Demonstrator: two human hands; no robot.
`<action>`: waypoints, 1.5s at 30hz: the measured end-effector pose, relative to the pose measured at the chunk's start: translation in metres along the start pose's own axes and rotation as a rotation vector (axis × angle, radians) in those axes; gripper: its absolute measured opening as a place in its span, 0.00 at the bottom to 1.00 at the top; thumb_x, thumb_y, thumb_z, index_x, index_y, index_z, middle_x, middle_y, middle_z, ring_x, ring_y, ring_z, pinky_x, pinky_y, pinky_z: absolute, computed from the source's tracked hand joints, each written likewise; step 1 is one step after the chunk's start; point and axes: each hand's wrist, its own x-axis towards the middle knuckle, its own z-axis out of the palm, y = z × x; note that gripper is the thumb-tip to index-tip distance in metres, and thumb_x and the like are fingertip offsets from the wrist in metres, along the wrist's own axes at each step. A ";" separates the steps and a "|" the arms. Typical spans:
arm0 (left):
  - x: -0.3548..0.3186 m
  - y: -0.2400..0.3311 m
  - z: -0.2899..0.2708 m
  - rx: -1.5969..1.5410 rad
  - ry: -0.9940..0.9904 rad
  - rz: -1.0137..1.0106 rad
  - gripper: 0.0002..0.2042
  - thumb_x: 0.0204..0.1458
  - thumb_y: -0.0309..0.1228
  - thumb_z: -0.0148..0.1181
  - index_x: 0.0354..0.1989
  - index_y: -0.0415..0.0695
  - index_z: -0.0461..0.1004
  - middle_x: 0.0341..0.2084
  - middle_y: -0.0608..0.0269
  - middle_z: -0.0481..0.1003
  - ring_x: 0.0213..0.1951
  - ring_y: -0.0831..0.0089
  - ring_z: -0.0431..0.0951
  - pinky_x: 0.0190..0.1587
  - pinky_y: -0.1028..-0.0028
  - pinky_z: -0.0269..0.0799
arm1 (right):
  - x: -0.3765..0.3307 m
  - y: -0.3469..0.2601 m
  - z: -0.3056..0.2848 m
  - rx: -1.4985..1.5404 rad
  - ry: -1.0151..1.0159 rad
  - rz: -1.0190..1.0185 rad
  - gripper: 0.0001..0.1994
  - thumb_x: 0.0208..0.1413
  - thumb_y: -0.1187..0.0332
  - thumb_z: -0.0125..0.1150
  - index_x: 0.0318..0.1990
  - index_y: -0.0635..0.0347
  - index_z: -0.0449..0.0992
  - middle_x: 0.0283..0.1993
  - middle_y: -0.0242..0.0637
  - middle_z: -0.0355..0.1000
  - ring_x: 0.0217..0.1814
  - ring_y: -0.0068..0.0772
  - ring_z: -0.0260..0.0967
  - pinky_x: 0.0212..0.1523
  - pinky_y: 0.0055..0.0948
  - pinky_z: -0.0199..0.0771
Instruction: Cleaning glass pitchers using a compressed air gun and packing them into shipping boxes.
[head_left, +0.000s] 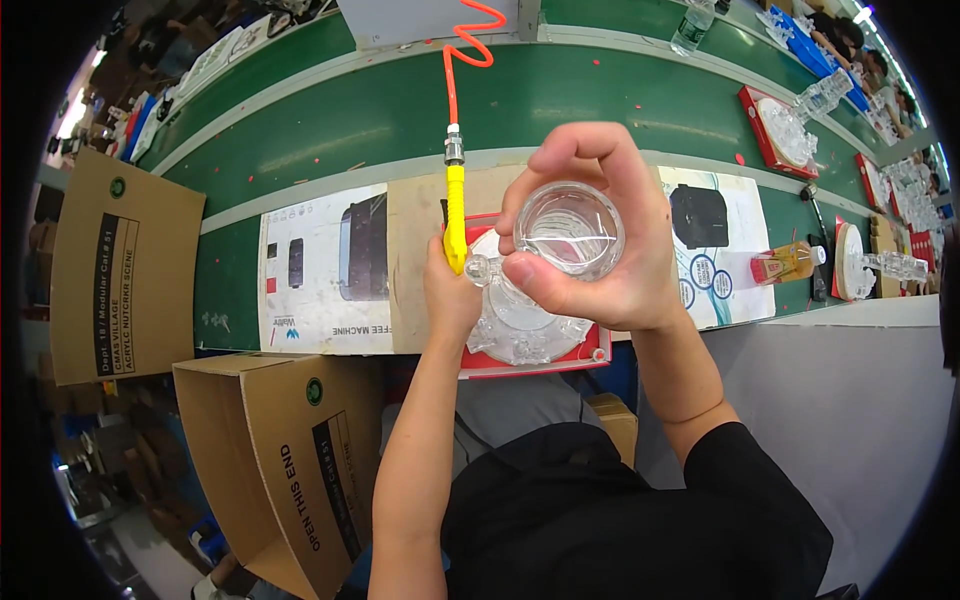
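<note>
My right hand [610,240] grips a clear round acrylic piece [568,228], held up so that I look down into its hollow. My left hand [450,290] is wrapped around a yellow air tool [455,215] with a metal fitting and an orange coiled hose [462,60] running up from it. The tool's tip meets a small clear knob at the piece's lower left. Below both hands a clear ribbed acrylic base [520,330] lies on a red tray [540,362], partly hidden by my hands.
A flattened printed carton [320,270] covers the bench on the green conveyor belt [330,120]. Two open cardboard boxes [290,450] stand at my left. A small amber bottle [790,265] lies to the right, more red trays with clear parts [785,130] beyond it, and a water bottle [692,28] far back.
</note>
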 end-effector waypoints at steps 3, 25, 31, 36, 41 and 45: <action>0.000 0.005 0.005 -0.046 0.022 -0.024 0.17 0.54 0.27 0.61 0.50 0.35 0.67 0.38 0.52 0.77 0.42 0.67 0.78 0.44 0.68 0.72 | 0.007 0.002 0.002 0.036 0.000 -0.016 0.29 0.40 0.76 0.70 0.50 0.62 0.59 0.34 0.43 0.74 0.36 0.28 0.74 0.40 0.25 0.75; -0.030 0.028 0.006 -0.320 0.188 -0.183 0.14 0.60 0.29 0.57 0.51 0.37 0.68 0.40 0.64 0.74 0.43 0.76 0.73 0.49 0.74 0.68 | -0.178 0.053 0.020 -0.782 0.157 0.432 0.48 0.38 0.63 0.77 0.65 0.67 0.51 0.66 0.54 0.51 0.71 0.55 0.49 0.70 0.47 0.49; -0.053 0.034 0.021 -0.284 0.159 -0.120 0.10 0.59 0.25 0.57 0.47 0.39 0.68 0.38 0.66 0.72 0.41 0.78 0.71 0.46 0.76 0.67 | -0.185 0.074 0.033 -0.951 0.155 0.351 0.43 0.38 0.62 0.77 0.60 0.64 0.56 0.61 0.54 0.53 0.70 0.61 0.46 0.67 0.51 0.52; -0.055 0.037 0.024 -0.308 0.195 -0.092 0.09 0.59 0.25 0.56 0.46 0.39 0.68 0.38 0.67 0.71 0.39 0.80 0.69 0.44 0.78 0.65 | -0.189 0.079 0.033 -0.949 0.123 0.365 0.37 0.39 0.62 0.75 0.55 0.63 0.59 0.59 0.53 0.53 0.70 0.63 0.44 0.66 0.52 0.53; -0.060 0.049 0.001 -0.390 0.165 -0.053 0.12 0.61 0.26 0.55 0.51 0.37 0.68 0.43 0.64 0.73 0.42 0.80 0.70 0.48 0.79 0.65 | -0.181 0.058 0.025 -0.931 0.116 0.387 0.37 0.38 0.59 0.77 0.54 0.62 0.62 0.62 0.54 0.52 0.71 0.65 0.43 0.65 0.53 0.53; -0.094 0.108 -0.022 -0.375 0.081 0.005 0.12 0.61 0.21 0.50 0.52 0.35 0.64 0.40 0.60 0.75 0.39 0.72 0.75 0.47 0.74 0.71 | -0.159 -0.001 0.011 -0.739 -0.041 0.332 0.45 0.33 0.53 0.81 0.59 0.59 0.61 0.69 0.54 0.48 0.72 0.58 0.47 0.67 0.49 0.54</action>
